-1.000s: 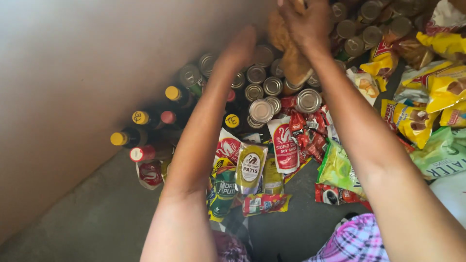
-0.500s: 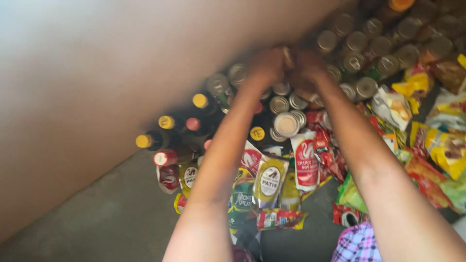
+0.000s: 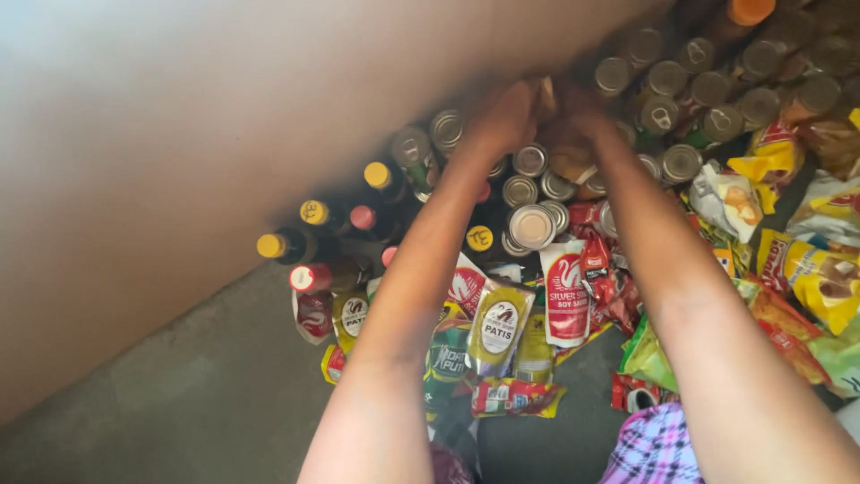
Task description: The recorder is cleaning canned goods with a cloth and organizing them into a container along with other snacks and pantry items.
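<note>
Held thing: a small brownish packet (image 3: 573, 166) is seen between the two hands, at the far edge of the goods, just short of the pale wall (image 3: 179, 134); its kind cannot be told, as it is blurred and largely covered.
Left hand: the left hand (image 3: 506, 121) is closed around the near-left side of the packet, fingers curled; what lies under the palm is hidden.
Right hand: the right hand (image 3: 578, 108) is pressed against the packet from the right, touching the left hand; how tightly it is gripped cannot be told.
Key relation: the packet lies straight ahead of the person, directly between both hands and above the tins; neither hand is clearly nearer, and its long axis cannot be made out.
Directly beneath: a cluster of round silver-topped tins (image 3: 532, 226) is stood upright on the floor, packed side by side, just below the hands.
To the left: dark bottles with yellow and red caps (image 3: 313, 212) are stood upright near the wall, just beside the tins.
Nearer the person: flat sauce pouches (image 3: 498, 327), white, red and yellow, are laid overlapping between the forearms.
To the right: yellow and green snack bags (image 3: 820, 278) are heaped loosely, with more tins (image 3: 708, 90) behind them.
Floor: bare grey concrete floor (image 3: 179, 394) is seen at lower left.
Clothing: a patch of pink checked cloth (image 3: 658, 448) is visible at the bottom edge.
</note>
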